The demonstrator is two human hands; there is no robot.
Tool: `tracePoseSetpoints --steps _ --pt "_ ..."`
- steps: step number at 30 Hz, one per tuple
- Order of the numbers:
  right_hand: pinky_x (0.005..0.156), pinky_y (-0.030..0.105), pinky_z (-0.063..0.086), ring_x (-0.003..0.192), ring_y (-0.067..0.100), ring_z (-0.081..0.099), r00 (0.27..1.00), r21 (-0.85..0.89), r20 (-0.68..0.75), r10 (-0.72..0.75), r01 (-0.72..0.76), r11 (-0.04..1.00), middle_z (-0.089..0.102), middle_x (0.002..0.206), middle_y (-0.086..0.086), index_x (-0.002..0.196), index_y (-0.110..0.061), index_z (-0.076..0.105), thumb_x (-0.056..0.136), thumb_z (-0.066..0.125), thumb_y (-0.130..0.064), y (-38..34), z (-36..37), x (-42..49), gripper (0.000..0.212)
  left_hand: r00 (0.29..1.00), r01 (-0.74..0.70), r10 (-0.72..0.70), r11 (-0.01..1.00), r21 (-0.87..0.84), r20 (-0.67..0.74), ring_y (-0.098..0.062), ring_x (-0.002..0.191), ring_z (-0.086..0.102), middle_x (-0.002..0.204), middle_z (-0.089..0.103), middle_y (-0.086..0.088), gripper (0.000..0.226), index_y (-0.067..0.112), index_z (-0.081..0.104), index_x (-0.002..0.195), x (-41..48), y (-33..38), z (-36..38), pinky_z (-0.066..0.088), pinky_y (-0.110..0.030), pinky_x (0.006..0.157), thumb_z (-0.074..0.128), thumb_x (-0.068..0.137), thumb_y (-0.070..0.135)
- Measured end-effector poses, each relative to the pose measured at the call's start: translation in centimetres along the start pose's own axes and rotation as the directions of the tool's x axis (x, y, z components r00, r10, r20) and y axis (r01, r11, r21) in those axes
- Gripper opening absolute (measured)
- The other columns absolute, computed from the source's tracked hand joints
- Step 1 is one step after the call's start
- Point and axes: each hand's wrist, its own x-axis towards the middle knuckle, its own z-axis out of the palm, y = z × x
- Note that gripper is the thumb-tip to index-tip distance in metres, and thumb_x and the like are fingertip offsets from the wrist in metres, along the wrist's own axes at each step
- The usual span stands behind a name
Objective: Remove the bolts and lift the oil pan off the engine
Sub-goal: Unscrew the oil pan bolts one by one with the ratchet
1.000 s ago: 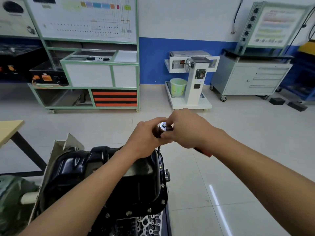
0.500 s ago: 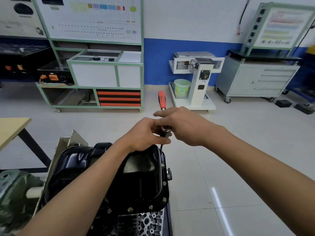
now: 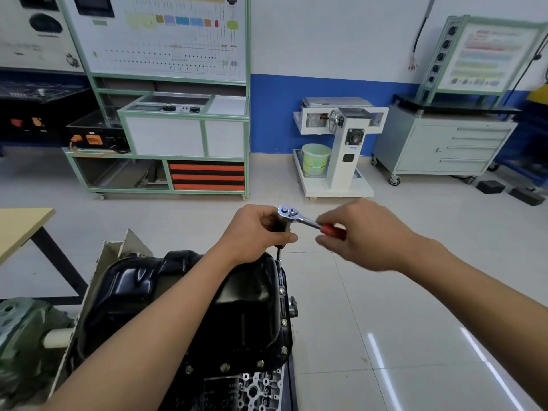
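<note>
L hand (image 3: 255,235) is clamped round the extension (image 3: 279,256) just under the head of the ratchet (image 3: 286,212), thumb laid across the front, and the shaft is held roughly upright. R hand (image 3: 367,238) is wrapped round the ratchet's red grip. It's motion-blurred, so exact finger lay can't be told. Hands are near each other but apart, linked only via the tool. The extension is run down to the far R corner of the oil pan (image 3: 133,286), where the socket appears seated on a bolt, though the head itself is hidden. The pan, black and glossy, is sat sump-up on the engine (image 3: 255,390), partly under the L forearm, w/ its flange seen flat against the block. Bolts (image 3: 284,322) are seen in the flange along the R edge and near edge, approx six heads visible. Step judged: bolt removal, far-corner bolt being worked, pan not yet free. Next move prob. calls for the handle to be swung in short arcs w/ the socket held square by the L hand so it isn't cammed off, then the bolt spun out and the socket moved to the next head. Pan shouldn't be lifted until all heads are out. Beyond: a green-framed trainer bench (image 3: 178,137), a white stand (image 3: 344,149) w/ a green bucket (image 3: 315,158), a grey wheeled cabinet (image 3: 439,149) and a wooden table (image 3: 20,226) at L.
</note>
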Motion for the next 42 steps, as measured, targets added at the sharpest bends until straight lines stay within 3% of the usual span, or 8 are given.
tracePoseSetpoints --steps 8,13,20,26,29,31,34,42 --pt "0.064 0.038 0.051 0.055 0.009 0.051 0.993 0.301 0.117 0.007 -0.043 0.953 0.070 0.074 -0.005 0.075 -0.035 0.038 0.091 0.057 -0.059 -5.0 1.9 -3.8 0.034 0.997 -0.073 0.074 0.997 0.027 -0.030 -0.025 0.071 0.072 0.076 0.075 -0.007 0.012 0.028 0.074 0.073 -0.1 -0.3 0.8 0.060 -0.056 0.082 0.084 0.066 0.028" --pt "0.054 0.022 0.041 0.048 0.009 0.053 0.979 0.457 0.203 -0.029 -0.068 0.887 0.071 0.066 -0.004 0.089 -0.038 0.057 0.093 0.067 -0.041 -3.7 0.6 -3.0 0.010 0.997 -0.072 0.073 0.997 0.025 -0.035 -0.034 0.074 0.072 0.079 0.076 -0.008 0.013 0.027 0.076 0.076 0.0 -0.4 0.6 0.060 -0.055 0.083 0.085 0.068 0.032" --pt "0.084 0.040 0.054 0.086 0.020 0.067 0.947 0.234 0.320 0.039 -0.119 0.965 0.071 0.091 -0.003 0.121 -0.036 0.065 0.093 0.068 -0.029 -0.1 -1.8 -1.4 0.029 0.997 -0.053 0.051 0.998 0.033 0.061 -0.022 0.075 0.069 0.082 0.075 -0.004 0.011 0.013 0.078 0.092 -0.2 0.0 0.1 0.060 -0.046 0.082 0.079 0.086 0.004" --pt "0.061 0.031 0.046 0.076 0.023 0.059 0.977 -0.102 -0.013 0.213 -0.214 0.972 0.065 0.084 -0.001 0.106 -0.036 0.073 0.093 0.062 -0.019 0.9 -0.9 0.9 0.024 0.992 -0.052 0.056 0.998 -0.037 0.112 -0.016 0.076 0.069 0.087 0.074 0.001 0.023 0.017 0.075 0.096 -0.6 0.4 -0.3 0.060 -0.038 0.085 0.076 0.087 -0.004" --pt "0.080 0.038 0.052 0.106 0.028 0.058 0.977 -0.067 -0.116 0.179 -0.188 0.980 0.066 0.122 0.000 0.126 -0.031 0.064 0.091 0.054 0.000 1.2 0.9 1.9 0.048 0.989 -0.036 0.047 0.996 -0.076 0.139 -0.014 0.078 0.070 0.090 0.075 0.000 0.025 0.013 0.075 0.101 -0.6 0.4 -0.3 0.059 -0.032 0.080 0.076 0.086 -0.006" --pt "0.099 0.040 0.048 0.132 0.024 0.043 0.988 0.041 -0.062 0.144 -0.141 0.989 0.038 0.158 -0.005 0.149 -0.028 0.043 0.087 0.049 0.011 1.4 1.9 2.4 0.074 0.990 -0.024 0.038 0.994 -0.106 0.132 -0.016 0.080 0.071 0.091 0.076 -0.001 0.027 0.013 0.075 0.102 -0.6 0.4 -0.3 0.058 -0.031 0.079 0.074 0.086 -0.008" --pt "0.110 0.039 0.041 0.147 0.020 0.023 0.997 0.112 -0.017 0.075 -0.072 0.991 0.010 0.168 -0.011 0.159 -0.027 0.020 0.086 0.046 0.015 1.8 2.8 2.5 0.089 0.990 -0.014 0.031 0.992 -0.127 0.134 -0.017 0.084 0.071 0.091 0.076 -0.001 0.028 0.014 0.075 0.101 -0.5 0.4 -0.3 0.060 -0.032 0.080 0.074 0.086 -0.009" --pt "0.092 0.041 0.048 0.108 0.023 0.048 0.977 0.053 -0.206 0.058 -0.048 0.997 0.045 0.151 -0.008 0.149 -0.027 0.042 0.100 0.054 -0.021 3.1 3.8 -0.3 0.051 0.998 0.005 0.003 0.993 -0.118 0.069 -0.008 0.074 0.071 0.090 0.075 -0.002 0.027 0.000 0.073 0.112 -0.7 0.9 0.3 0.054 -0.017 0.066 0.073 0.086 -0.010"
